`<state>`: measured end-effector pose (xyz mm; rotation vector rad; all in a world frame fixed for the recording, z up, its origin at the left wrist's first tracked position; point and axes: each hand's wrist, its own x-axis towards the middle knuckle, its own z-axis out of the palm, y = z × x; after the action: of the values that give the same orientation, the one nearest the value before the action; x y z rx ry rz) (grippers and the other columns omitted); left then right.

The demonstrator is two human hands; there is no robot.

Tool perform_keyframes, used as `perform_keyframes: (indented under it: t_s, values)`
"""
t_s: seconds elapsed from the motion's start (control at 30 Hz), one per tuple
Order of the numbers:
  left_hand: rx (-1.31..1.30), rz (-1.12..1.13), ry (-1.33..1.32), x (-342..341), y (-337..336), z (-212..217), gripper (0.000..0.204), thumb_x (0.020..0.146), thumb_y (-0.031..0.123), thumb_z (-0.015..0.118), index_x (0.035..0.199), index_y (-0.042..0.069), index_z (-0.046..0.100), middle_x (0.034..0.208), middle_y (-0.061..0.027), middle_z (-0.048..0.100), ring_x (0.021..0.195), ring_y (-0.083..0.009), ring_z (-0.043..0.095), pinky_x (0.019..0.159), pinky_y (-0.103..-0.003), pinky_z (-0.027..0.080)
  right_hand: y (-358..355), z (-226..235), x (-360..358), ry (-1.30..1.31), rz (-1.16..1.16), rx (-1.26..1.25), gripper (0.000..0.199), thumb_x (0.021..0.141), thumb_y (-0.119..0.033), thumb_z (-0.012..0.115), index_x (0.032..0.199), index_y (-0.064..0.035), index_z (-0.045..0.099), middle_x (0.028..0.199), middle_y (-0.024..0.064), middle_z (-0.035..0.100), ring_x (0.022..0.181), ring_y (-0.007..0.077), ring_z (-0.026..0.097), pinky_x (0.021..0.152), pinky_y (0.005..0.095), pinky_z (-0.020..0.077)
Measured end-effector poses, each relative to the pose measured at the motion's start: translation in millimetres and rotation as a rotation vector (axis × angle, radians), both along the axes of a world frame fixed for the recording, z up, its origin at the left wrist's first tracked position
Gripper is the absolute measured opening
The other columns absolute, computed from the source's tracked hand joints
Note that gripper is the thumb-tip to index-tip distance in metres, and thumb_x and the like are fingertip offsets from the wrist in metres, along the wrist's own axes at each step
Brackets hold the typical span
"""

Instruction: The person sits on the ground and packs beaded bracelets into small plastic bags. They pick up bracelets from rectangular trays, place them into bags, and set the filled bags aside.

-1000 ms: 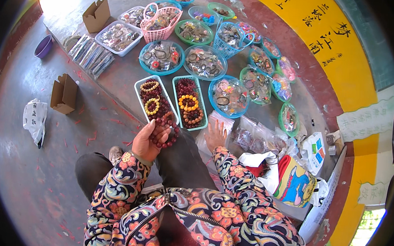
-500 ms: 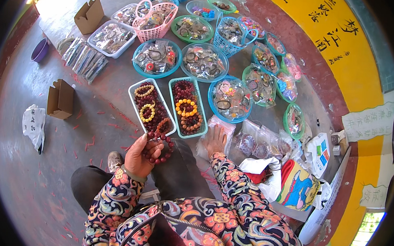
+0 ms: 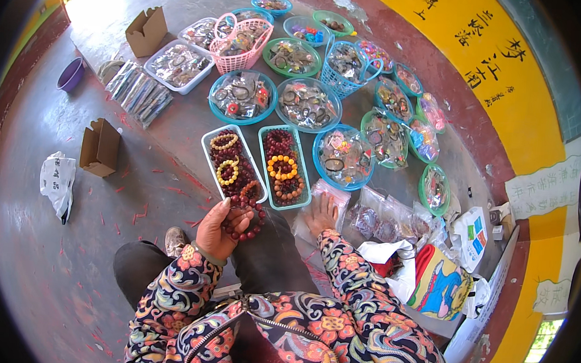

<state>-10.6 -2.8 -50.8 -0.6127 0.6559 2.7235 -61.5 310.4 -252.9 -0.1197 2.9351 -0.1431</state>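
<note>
My left hand is closed, gripping a bracelet of dark red beads between thumb and fingers. The loop hangs off to the right of the hand, just in front of a white tray. That tray and the green tray beside it hold dark red bead bracelets, with yellow and brown ones on top. With fingers spread, my right hand lies on a stack of clear plastic bags right of the green tray.
Round basins and baskets of small bagged goods spread beyond the trays. Packed bead bags and a colourful bag lie at right. Cardboard boxes, a purple bowl and a white plastic bag are at left.
The whole view has shifted slightly, so things appear a little further right and lower. Both hands keep nearly the same pose, the left still gripping the bracelet.
</note>
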Motion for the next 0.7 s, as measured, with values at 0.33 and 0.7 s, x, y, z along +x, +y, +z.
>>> perform_keyframes:
  t_s: [0.33,0.7]
  values:
    - [-0.018,-0.017,0.154,5,4,4,0.023,0.091,0.019,0.049,0.105,0.002,0.055,0.094,-0.0108,0.063,0.086,-0.0198,0.061,0.071,-0.029,0.052,-62,136,-1,0.031,-0.19,-1.402,0.034,0.089,-0.028,0.054,0.109,-0.001,0.057,0.095,0.0088,0.064,0.088,0.0161,0.061,0.077,0.0277,0.0463]
    - [-0.103,-0.08,0.337,11,15,8,0.023,0.091,0.013,0.048,0.109,0.001,0.054,0.102,-0.0079,0.059,0.093,-0.0145,0.056,0.082,-0.028,0.046,-124,251,22,-0.347,-0.044,-1.498,0.014,0.084,-0.005,0.058,0.097,-0.0002,0.056,0.085,0.0022,0.059,0.076,0.008,0.057,0.067,0.0213,0.0472]
